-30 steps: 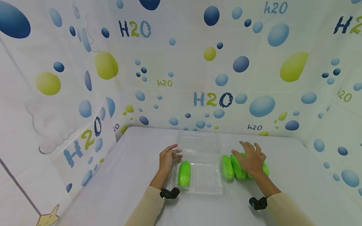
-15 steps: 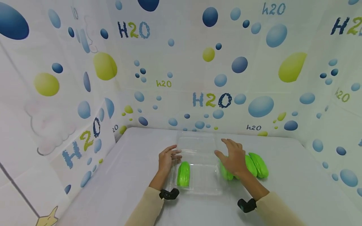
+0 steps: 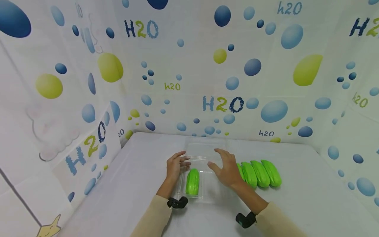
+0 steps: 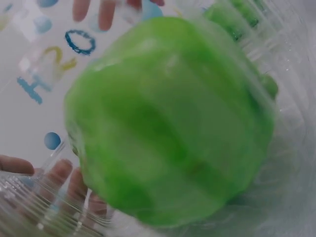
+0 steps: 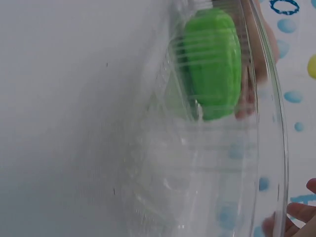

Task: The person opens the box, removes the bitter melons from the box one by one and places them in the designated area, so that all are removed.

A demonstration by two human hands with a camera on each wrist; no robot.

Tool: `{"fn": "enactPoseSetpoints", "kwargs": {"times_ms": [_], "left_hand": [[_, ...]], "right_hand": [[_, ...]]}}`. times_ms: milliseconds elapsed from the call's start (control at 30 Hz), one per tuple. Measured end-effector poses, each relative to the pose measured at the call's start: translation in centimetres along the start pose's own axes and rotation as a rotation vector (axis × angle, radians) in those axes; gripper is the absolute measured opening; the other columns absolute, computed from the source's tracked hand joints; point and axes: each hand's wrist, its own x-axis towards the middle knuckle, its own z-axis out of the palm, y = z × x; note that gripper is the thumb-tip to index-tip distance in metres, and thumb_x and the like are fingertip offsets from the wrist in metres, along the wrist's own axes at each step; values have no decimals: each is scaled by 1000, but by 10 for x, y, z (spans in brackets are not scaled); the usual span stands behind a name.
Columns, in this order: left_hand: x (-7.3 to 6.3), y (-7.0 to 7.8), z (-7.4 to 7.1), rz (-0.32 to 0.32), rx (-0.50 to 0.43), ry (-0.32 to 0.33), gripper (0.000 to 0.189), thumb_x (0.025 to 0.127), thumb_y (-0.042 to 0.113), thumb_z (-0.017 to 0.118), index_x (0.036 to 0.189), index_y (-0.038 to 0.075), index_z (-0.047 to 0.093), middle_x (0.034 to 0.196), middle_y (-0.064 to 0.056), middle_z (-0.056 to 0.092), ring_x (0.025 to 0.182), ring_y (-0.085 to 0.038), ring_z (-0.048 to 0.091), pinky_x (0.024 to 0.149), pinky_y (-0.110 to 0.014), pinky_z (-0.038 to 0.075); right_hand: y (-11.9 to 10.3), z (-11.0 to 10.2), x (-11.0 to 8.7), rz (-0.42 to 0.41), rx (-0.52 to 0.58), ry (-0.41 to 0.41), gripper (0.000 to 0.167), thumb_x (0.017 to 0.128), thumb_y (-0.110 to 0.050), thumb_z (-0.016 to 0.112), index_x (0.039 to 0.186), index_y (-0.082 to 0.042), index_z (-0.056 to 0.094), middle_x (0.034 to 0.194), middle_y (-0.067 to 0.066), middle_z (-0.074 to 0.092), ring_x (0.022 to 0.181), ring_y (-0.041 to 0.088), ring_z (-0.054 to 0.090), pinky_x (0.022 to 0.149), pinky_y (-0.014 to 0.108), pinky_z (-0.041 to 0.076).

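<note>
A clear plastic box [image 3: 207,194] with its lid [image 3: 204,148] laid back lies on the white table. Inside, at its left side, sits one bright green, ridged, elongated vegetable [image 3: 192,182]; it fills much of the left wrist view. My left hand [image 3: 174,168] rests at the box's left edge, fingers extended, seen through clear plastic in the left wrist view. Over the right part of the box hovers my right hand [image 3: 227,170], thumb and fingers spread, with nothing between them. Its fingertips [image 5: 296,210] show at the right wrist view's lower right.
Several like green vegetables [image 3: 260,174] lie side by side in a row right of the box, the leftmost partly behind my right hand. A white table [image 3: 142,184] runs back to a patterned curtain [image 3: 189,65].
My right hand has moved left, from above the row of green vegetables to above the box, uncovering most of the row. The left hand and the box have stayed put.
</note>
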Motion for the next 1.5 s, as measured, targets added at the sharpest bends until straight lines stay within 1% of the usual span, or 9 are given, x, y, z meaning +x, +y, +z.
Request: {"fn": "enactPoseSetpoints", "kwargs": {"times_ms": [100, 333, 600, 800, 1000, 1133, 1233, 1400, 1500], "left_hand": [[0, 0, 0, 3, 8, 0, 40, 99, 2, 42, 135, -6, 58, 118, -30, 69, 89, -37, 74, 82, -47, 61], [3, -5, 0, 30, 29, 26, 41, 98, 3, 43, 134, -6, 59, 111, -24, 72, 82, -28, 75, 75, -39, 63], [2, -5, -1, 31, 12, 24, 41, 98, 2, 42, 134, -8, 59, 111, -27, 72, 78, -24, 75, 72, -38, 63], [1, -3, -1, 23, 4, 13, 41, 100, 4, 43, 136, -6, 58, 116, -27, 71, 85, -30, 76, 75, -40, 63], [-1, 0, -2, 25, -34, -13, 41, 97, -2, 42, 135, -9, 58, 116, -33, 68, 89, -41, 74, 82, -51, 61], [-8, 13, -1, 16, -41, -27, 41, 95, -4, 42, 131, -10, 60, 116, -36, 67, 91, -45, 72, 84, -55, 59], [-14, 21, 1, 16, -37, -24, 40, 95, -4, 43, 130, -10, 61, 115, -35, 67, 94, -47, 71, 84, -54, 59], [-17, 25, 1, 24, -26, -13, 40, 94, -3, 44, 129, -10, 62, 113, -32, 69, 93, -46, 72, 83, -50, 60], [-16, 24, 0, 18, -31, -13, 40, 94, -3, 44, 129, -10, 61, 114, -33, 69, 90, -43, 73, 82, -50, 61]], "right_hand": [[-4, 7, -2, 18, 22, -16, 58, 94, -31, 67, 143, -4, 53, 149, 17, 52, 129, 38, 49, 104, 61, 44], [-12, 21, -4, 40, 117, -54, 61, 92, -26, 69, 145, -1, 50, 147, 19, 51, 122, 41, 55, 93, 57, 53], [-24, 36, -4, 77, 190, -141, 64, 89, -19, 71, 147, -7, 46, 139, 15, 54, 112, 37, 58, 77, 40, 55], [-32, 47, -4, 64, 227, -181, 64, 88, -15, 71, 147, -5, 46, 140, 15, 53, 111, 32, 60, 82, 41, 56], [-38, 55, -6, 46, 262, -215, 61, 88, -13, 68, 144, -1, 48, 140, 18, 53, 112, 28, 61, 89, 46, 55], [-40, 57, -8, 56, 255, -244, 59, 88, -12, 67, 143, 0, 49, 140, 22, 53, 112, 30, 62, 91, 47, 55], [-42, 56, -9, 50, 227, -244, 57, 88, -11, 68, 141, 1, 51, 138, 24, 53, 109, 31, 63, 87, 45, 56], [-41, 58, -10, 20, 134, -214, 55, 88, -14, 70, 139, 0, 53, 133, 22, 57, 105, 31, 63, 80, 42, 56], [-39, 60, -10, 16, 76, -194, 55, 88, -18, 71, 137, 1, 55, 131, 22, 59, 107, 33, 63, 84, 46, 55]]}}
